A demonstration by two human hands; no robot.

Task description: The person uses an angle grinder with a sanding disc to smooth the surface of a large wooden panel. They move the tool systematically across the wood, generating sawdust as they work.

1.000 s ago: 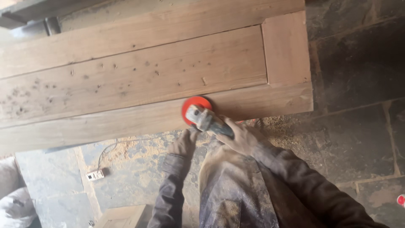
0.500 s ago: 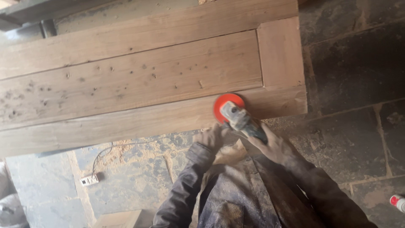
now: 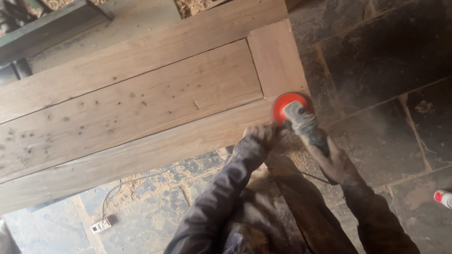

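While both hands grip it, the grinder meets the panel's corner.

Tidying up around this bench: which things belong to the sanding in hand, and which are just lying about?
In use:
angle grinder with red disc
wooden panel
left hand
right hand

Lying about:
wall socket with cable on the floor
red-and-white object at the right edge

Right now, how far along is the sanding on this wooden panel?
The angle grinder, its red disc on the panel, sits at the near right corner, right hand on its body, left hand by the head. The near rail looks smooth; the pitted centre board looks unsanded. Progress beyond that is unclear.
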